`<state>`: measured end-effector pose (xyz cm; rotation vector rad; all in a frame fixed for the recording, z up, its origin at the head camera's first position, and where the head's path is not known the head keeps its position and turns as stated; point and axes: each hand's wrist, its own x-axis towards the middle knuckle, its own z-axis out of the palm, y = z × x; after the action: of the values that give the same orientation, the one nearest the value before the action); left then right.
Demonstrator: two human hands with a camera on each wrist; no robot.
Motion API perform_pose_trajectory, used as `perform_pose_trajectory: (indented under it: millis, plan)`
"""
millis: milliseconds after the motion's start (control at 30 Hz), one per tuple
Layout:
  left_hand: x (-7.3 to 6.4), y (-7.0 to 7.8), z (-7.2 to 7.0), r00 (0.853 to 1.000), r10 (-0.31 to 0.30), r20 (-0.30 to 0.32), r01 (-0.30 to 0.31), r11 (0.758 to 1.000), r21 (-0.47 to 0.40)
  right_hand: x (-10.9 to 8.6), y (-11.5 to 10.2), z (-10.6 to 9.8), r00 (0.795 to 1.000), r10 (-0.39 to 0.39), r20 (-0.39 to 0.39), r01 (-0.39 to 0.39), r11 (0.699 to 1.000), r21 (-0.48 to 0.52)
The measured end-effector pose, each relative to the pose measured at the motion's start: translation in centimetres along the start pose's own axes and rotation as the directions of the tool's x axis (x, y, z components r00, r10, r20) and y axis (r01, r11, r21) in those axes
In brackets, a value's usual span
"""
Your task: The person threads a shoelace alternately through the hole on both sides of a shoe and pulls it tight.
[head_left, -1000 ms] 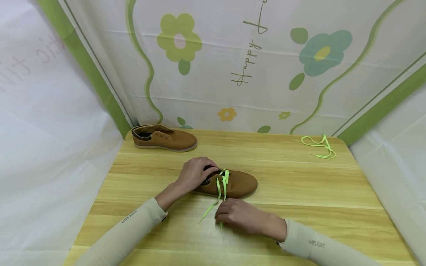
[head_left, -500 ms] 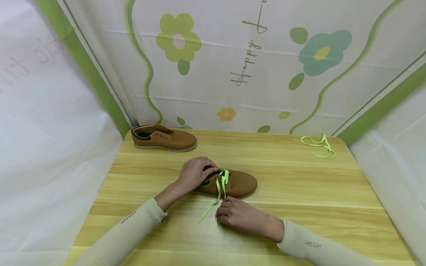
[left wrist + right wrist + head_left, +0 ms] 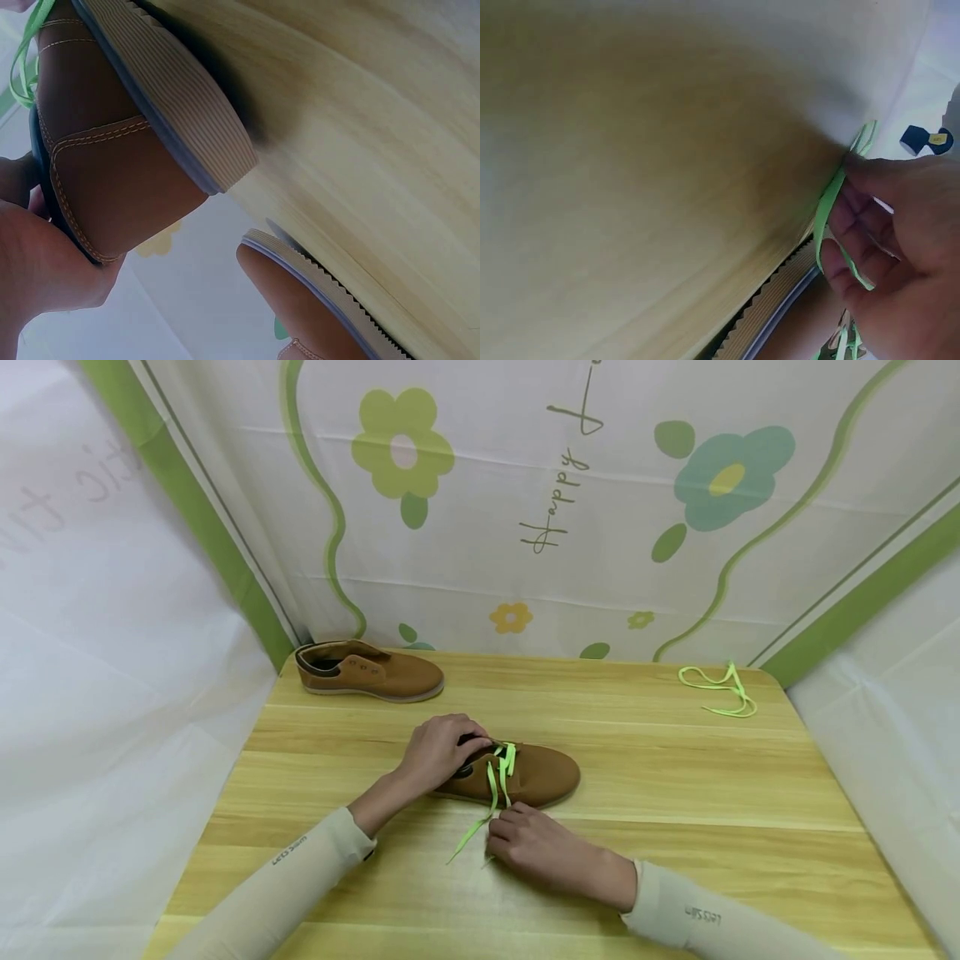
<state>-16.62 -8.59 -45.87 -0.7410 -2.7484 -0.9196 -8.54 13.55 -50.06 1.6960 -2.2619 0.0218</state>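
Shoelace (image 3: 511, 760), likely light, limp and best taken near its tip, runs through the nearer brown shoe (image 3: 550, 774) on the table (image 3: 675, 818), one strand pinched by the right grip (image 3: 551, 850) while the left grip (image 3: 441, 752) pinches the shoe's opening edge.

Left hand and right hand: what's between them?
The head view shows part of the nearer shoe and its green lace between left hand and right hand.

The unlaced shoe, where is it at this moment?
In the head view, the unlaced shoe stands at the table's far left corner, beyond the left hand and the laced shoe.
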Motion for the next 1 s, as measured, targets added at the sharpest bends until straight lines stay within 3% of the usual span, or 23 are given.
perform_pose_trajectory:
  millis: [200, 333, 500, 667, 833, 933, 1000]
  plan:
    - [0.0, 0.0, 0.0, 1.000, 0.008, 0.009, -0.008, 1.000, 0.010, 0.0, -0.1, 0.2, 1.000, 0.014, 0.001, -0.014, 1.000, -0.011]
    - [0.0, 0.0, -0.1, 0.999, 0.013, 0.030, -0.014, 1.000, 0.009, -0.2, 0.2, -0.2, 0.997, 0.060, -0.054, -0.053, 0.990, 0.129]
    - [0.2, 0.0, -0.3, 0.998, 0.015, 0.061, -0.016, 1.000, 0.011, -0.1, 0.9, -1.0, 0.979, 0.144, -0.148, -0.098, 0.955, 0.279]
    - [0.4, -0.1, -0.5, 0.997, 0.003, 0.074, -0.002, 1.000, -0.019, 0.1, 1.9, -2.0, 0.941, 0.251, -0.225, -0.153, 0.913, 0.379]
    - [0.7, -0.4, -0.6, 0.997, -0.022, 0.072, 0.029, 0.995, -0.093, 0.4, 3.1, -2.7, 0.896, 0.364, -0.256, -0.221, 0.863, 0.453]
    - [0.9, -0.6, -0.7, 0.996, -0.029, 0.083, 0.040, 0.990, -0.136, 0.6, 3.6, -3.1, 0.862, 0.442, -0.247, -0.276, 0.819, 0.503]
    - [1.0, -0.7, -0.7, 0.995, -0.038, 0.094, 0.052, 0.987, -0.154, 0.7, 3.9, -3.4, 0.835, 0.505, -0.216, -0.323, 0.769, 0.551]
